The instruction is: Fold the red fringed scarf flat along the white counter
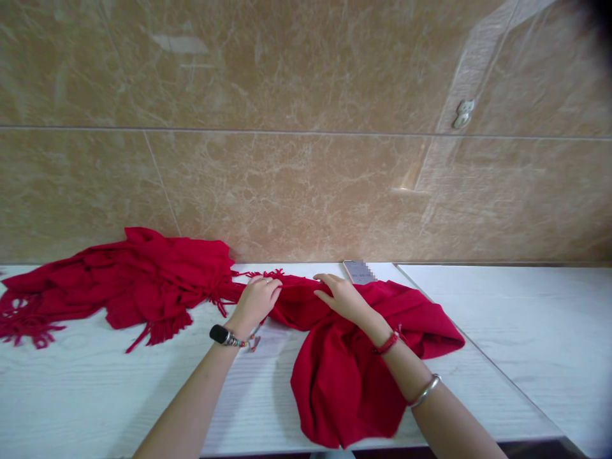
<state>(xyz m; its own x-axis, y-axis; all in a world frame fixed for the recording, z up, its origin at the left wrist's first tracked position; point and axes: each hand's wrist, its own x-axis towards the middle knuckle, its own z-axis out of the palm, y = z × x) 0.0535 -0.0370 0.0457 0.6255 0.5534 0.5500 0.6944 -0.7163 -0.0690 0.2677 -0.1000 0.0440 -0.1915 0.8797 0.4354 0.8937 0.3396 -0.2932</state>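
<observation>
A red scarf (351, 382) lies bunched on the white table, with a rounded fold hanging toward the front edge. At its narrow, fringed left end, my left hand (257, 303) is closed on the cloth. My right hand (343, 298) rests over the scarf's upper edge, thumb and fingers apart. Farther left sits a crumpled heap of red fringed cloth (157, 277) against the wall. The two red masses meet near my left hand; I cannot tell whether they are one piece.
A phone (359, 272) lies by the wall behind the scarf, partly covered. The white table (502, 319) has a seam running diagonally on the right. Behind it rises a brown marbled tile wall (296, 191) bearing a small white fixture (463, 113).
</observation>
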